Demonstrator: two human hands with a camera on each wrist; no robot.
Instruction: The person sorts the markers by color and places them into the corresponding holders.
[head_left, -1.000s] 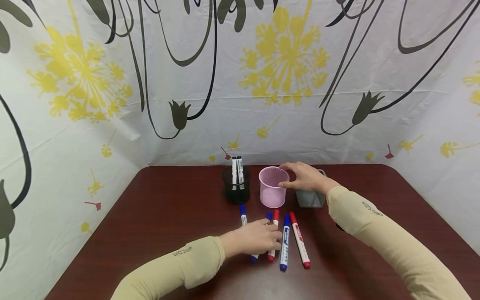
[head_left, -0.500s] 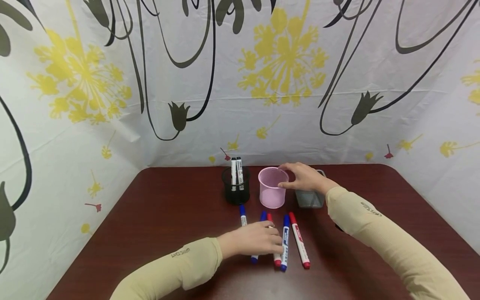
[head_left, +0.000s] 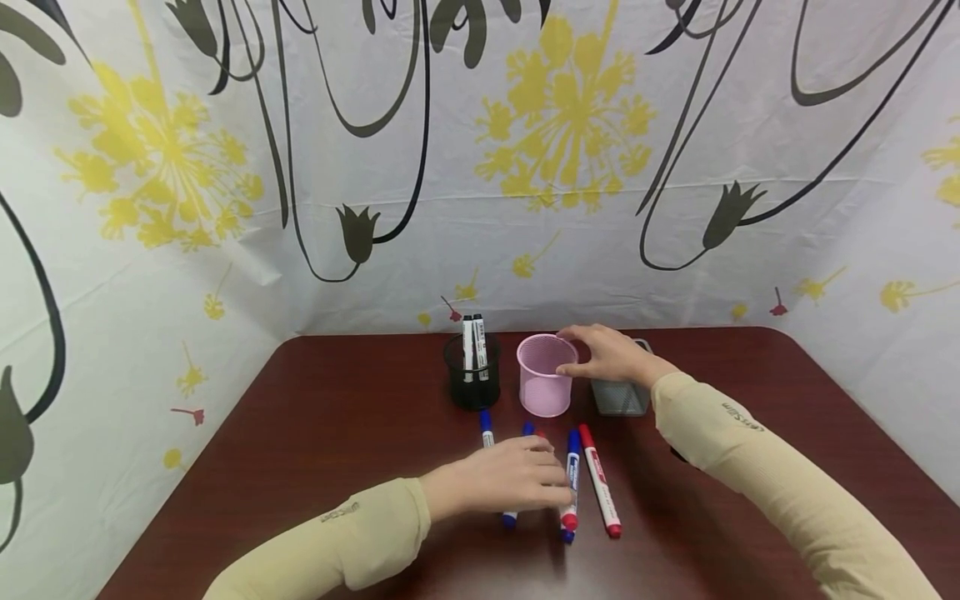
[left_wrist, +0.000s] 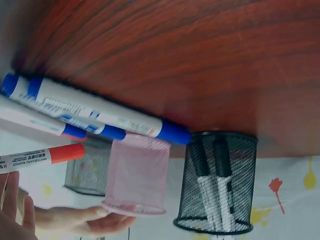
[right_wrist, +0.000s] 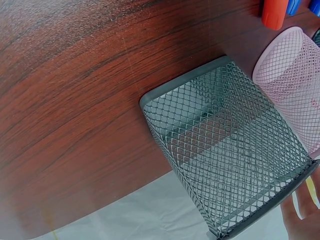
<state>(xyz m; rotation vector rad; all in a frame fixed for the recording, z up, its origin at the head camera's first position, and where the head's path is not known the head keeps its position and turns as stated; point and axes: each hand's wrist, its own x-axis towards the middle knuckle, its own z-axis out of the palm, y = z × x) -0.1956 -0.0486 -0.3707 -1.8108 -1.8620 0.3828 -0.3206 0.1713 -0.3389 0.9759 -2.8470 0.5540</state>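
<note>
head view: from where i stand, the left hand (head_left: 517, 477) arches over the marker row on the counter (head_left: 360, 417), its fingers bent round a red marker (head_left: 570, 522) whose near end crosses a blue neighbour. three blue markers (head_left: 573, 471) and a second red marker (head_left: 601, 483) lie about it, one blue partly hidden beneath the hand. the right hand (head_left: 611, 354) is clamped by thumb and fingers at the rim of the pink mesh cup (head_left: 545, 392), upright between the black mesh cup (head_left: 475, 395) and the grey mesh holder (head_left: 619, 400). two black markers (head_left: 482, 346) stand in the black cup; that share of the putting-away looks done. the five red and blue markers appear to be what is left, one of them in hand.

left wrist view, inverted: the red marker seems raised, apart from the blue ones, its printed barrel against the left fingers; the thumb is out of sight.

right wrist view: the grey holder stands just beside the pink cup; red and blue marker ends lie near that cup's base. the right fingers show only in part, so their hold cannot be told here.
</note>
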